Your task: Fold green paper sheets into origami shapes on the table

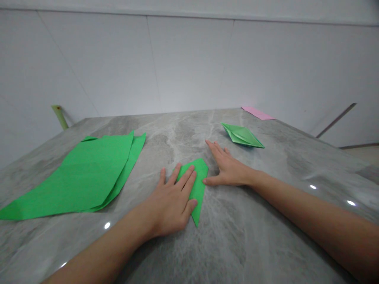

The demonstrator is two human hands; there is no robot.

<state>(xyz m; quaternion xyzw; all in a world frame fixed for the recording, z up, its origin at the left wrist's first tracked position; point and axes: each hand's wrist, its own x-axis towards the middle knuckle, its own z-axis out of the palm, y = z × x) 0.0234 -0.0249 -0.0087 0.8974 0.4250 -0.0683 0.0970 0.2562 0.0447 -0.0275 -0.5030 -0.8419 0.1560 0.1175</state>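
A small folded piece of green paper lies on the grey marbled table, narrowing to a point toward me. Flat across its left side rests my left hand, fingers stretched out and covering part of the paper. My right hand is at the paper's right edge, its thumb tip at the border and the other fingers spread beyond it over the tabletop. Neither hand has its fingers wrapped round anything. Beyond the right hand lies another folded green paper piece, pointed at both ends.
Several large green paper sheets overlap on the left, one corner reaching toward me. A pink paper lies at the far right edge of the grey table. Behind the table stands a white panelled wall.
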